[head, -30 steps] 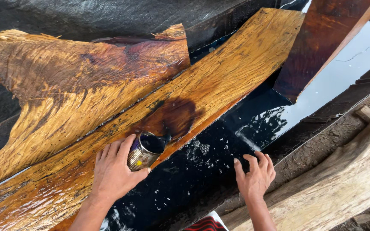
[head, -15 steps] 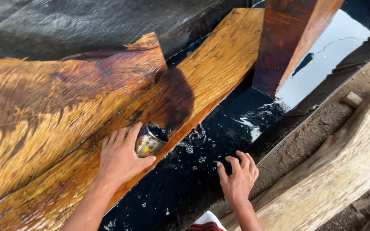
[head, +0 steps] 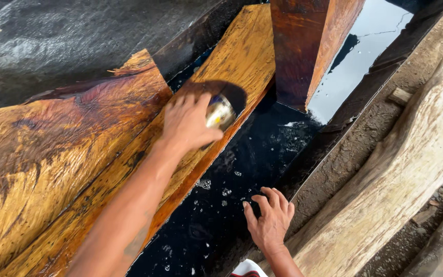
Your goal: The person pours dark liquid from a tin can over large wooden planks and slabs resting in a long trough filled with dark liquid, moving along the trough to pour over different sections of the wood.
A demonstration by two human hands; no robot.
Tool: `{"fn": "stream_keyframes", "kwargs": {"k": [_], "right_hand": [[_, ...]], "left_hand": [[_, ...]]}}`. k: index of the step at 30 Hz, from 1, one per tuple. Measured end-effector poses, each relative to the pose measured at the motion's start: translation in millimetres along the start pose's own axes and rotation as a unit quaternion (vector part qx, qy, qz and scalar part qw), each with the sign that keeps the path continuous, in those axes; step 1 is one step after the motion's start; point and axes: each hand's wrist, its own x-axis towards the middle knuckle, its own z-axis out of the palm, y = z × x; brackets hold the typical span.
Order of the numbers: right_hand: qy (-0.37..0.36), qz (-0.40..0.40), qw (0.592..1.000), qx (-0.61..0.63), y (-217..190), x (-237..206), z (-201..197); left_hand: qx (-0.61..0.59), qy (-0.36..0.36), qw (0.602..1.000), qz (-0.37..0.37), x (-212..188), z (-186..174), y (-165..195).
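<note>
small can (head: 219, 113) blurred, half hidden behind left hand (head: 188, 123)

Pale rough log (head: 385, 195) lying on bare dirt ground (head: 355, 149), reddish upright timber block (head: 303, 46), grey tarpaulin (head: 52, 41)

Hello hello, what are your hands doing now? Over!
Left hand grips small tin can, tipped over wet yellow plank. Right hand spread flat on black sheet edge. Nothing blocking.

The left hand (head: 188, 123) holds a can (head: 219, 113) on the long plank (head: 232, 66), with a slab (head: 52, 149) at nine o'clock, the liquid trough (head: 242, 169) at five, where the right hand (head: 270, 223) rests, and a log (head: 401, 169) at three.
</note>
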Motion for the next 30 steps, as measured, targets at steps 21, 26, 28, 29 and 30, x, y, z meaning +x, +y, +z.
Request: {"fn": "stream_keyframes", "kwargs": {"k": [21,26,28,29,30], "right_hand": [[-0.012,-0.011,0.999,-0.05,-1,-15,4],[-0.007,-0.005,0.999,-0.048,-10,-28,2],[0.004,-0.014,0.999,-0.052,-13,-35,4],[0.009,-0.016,0.998,-0.053,-15,-38,5],[0.014,-0.017,0.998,-0.056,-16,-41,6]], "left_hand": [[-0.162,0.162,0.973,0.015,-56,10,24],[-0.244,0.18,0.952,-0.037,-189,33,11],[-0.247,0.17,0.953,-0.056,-238,45,-4],[-0.245,0.139,0.956,-0.08,-260,51,-13],[-0.244,0.106,0.958,-0.104,-283,57,-24]]}}
